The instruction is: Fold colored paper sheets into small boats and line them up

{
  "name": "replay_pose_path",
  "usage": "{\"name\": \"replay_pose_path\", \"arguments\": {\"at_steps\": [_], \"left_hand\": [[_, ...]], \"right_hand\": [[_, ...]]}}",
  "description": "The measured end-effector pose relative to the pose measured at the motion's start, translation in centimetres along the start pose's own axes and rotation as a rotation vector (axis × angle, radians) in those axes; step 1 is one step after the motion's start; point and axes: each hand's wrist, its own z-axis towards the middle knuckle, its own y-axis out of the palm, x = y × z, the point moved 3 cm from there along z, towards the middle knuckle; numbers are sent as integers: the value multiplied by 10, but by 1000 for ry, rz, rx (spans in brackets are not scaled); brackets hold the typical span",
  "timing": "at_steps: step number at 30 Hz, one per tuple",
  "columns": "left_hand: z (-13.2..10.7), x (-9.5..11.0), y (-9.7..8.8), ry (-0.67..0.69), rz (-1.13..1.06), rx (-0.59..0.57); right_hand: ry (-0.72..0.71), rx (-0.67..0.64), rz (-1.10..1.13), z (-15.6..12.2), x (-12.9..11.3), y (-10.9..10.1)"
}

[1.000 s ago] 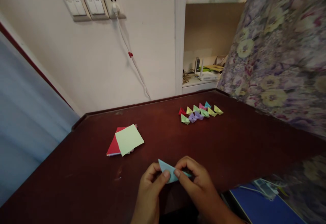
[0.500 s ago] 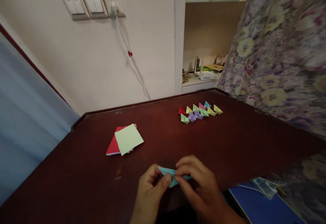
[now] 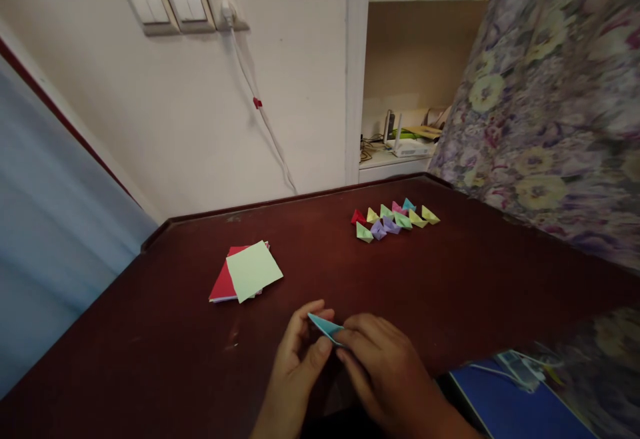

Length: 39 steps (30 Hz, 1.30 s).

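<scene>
A light-blue folded paper boat (image 3: 325, 326) is between my hands above the near part of the table. My right hand (image 3: 383, 359) has its fingers and thumb closed over the boat's right end, hiding that part. At the other end, my left hand (image 3: 297, 359) curls loosely around the pointed tip, its thumb against the lower edge and its fingers behind the paper. Beyond them to the right stand two rows of small paper boats (image 3: 391, 224) in red, yellow, green, purple, pink and blue. A stack of square coloured paper (image 3: 254, 271) lies to the left, a pale green sheet on top.
The dark red-brown table (image 3: 175, 352) meets a wall with switches and a plugged-in white cable (image 3: 273, 136). A shelf with a white router (image 3: 411, 148) stands behind. A floral curtain (image 3: 530, 119) hangs at right, above a blue flat object (image 3: 515, 399).
The blue boat has turned, its left tip now higher. My right fingers have closed further over its right end, and my left fingers have loosened and spread slightly.
</scene>
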Motion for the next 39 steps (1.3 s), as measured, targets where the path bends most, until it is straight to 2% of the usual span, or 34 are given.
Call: {"name": "replay_pose_path", "arguments": {"at_steps": [2,6,10,15,22,32,36,39], "left_hand": [[1,-3,1,-27,-14,24],[4,-5,-2,-50,11,53],[5,-5,-8,-78,-35,9],[4,-6,-9,-97,-63,-58],[6,-2,-4,-84,-55,-67],[-3,-3,2,-130,-149,-81],[-2,-5,4,-134,-157,-97],[0,-7,3,-120,-140,-76]], "right_hand": [[-47,-2,-63,0,-4,5],[-65,-31,-2,-2,-8,5],[-12,-133,29,-1,-6,-4],[3,-207,-99,1,-4,-6],[-53,-106,-278,0,1,7],[-12,-210,-64,1,2,6],[36,-208,-54,2,2,6],[73,-191,34,2,2,3]]}}
